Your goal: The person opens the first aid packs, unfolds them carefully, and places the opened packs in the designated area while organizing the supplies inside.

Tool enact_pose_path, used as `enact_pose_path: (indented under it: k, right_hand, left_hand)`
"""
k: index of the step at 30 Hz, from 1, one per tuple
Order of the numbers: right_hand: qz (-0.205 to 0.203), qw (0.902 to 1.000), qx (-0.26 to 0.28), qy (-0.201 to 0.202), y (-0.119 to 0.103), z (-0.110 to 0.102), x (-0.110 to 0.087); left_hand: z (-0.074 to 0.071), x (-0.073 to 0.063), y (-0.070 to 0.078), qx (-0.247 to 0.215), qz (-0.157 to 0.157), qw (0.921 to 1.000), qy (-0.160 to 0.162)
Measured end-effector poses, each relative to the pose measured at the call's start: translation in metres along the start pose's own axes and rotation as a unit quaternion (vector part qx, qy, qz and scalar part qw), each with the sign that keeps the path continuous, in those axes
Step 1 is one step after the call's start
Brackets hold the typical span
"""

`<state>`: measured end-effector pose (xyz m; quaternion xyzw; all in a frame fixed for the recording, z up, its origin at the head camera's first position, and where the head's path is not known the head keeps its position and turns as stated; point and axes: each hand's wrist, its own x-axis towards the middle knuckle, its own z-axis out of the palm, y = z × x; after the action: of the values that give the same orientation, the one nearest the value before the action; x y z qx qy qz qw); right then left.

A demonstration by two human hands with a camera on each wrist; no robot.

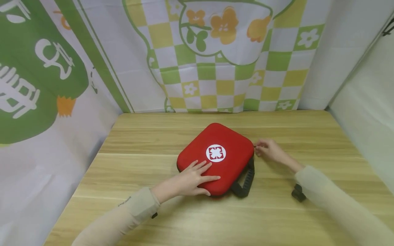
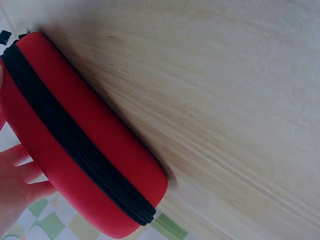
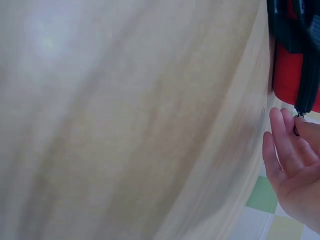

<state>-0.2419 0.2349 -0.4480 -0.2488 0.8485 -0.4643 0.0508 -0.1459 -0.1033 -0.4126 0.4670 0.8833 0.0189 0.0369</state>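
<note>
A red first-aid case (image 1: 227,140) with a white round emblem lies at an angle on the wooden table, its lid down over the body. My left hand (image 1: 192,179) rests on the lid's near left part, fingers spread and straight. At the case's right corner, my right hand (image 1: 267,149) pinches a zipper pull (image 3: 297,131) between thumb and fingers. The black zipper (image 2: 80,145) runs along the side and looks closed on the stretch in the left wrist view. A black carry handle (image 1: 246,182) sticks out from the near right side, below my right hand.
The wooden table (image 1: 129,136) reaches back to a white, green and yellow patterned cloth (image 1: 215,71). White cloth also hangs along the left and right sides. Small dark devices are at both wrists, the right one (image 1: 298,193) larger in view.
</note>
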Motion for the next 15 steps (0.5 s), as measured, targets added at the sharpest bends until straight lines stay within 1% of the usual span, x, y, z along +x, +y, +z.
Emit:
enact_pose_path:
  k: [3, 6, 8, 11, 13, 15]
  right_hand:
    - [0.009, 0.9994, 0.030, -0.015, -0.002, -0.002, -0.009]
    - [0.005, 0.9985, 0.037, -0.041, -0.005, -0.001, -0.018]
    - [0.002, 0.9968, 0.049, -0.064, -0.008, 0.002, -0.025]
    - [0.003, 0.9945, 0.057, -0.088, -0.013, 0.010, -0.034]
    - [0.011, 0.9935, 0.066, -0.092, -0.017, 0.017, -0.038]
    - [0.020, 0.9934, 0.072, -0.087, -0.021, 0.023, -0.041]
  left_hand:
    - [0.001, 0.001, 0.001, 0.005, -0.001, 1.0000, -0.003]
    - [0.001, 0.002, 0.002, 0.010, -0.001, 0.9999, -0.002]
    - [0.000, 0.003, 0.002, 0.009, -0.004, 0.9999, -0.003]
    - [-0.001, 0.005, 0.003, 0.008, -0.009, 0.9999, -0.005]
    - [-0.002, 0.007, 0.003, 0.009, -0.015, 0.9998, -0.007]
    - [-0.001, 0.009, 0.004, 0.012, -0.020, 0.9997, -0.008]
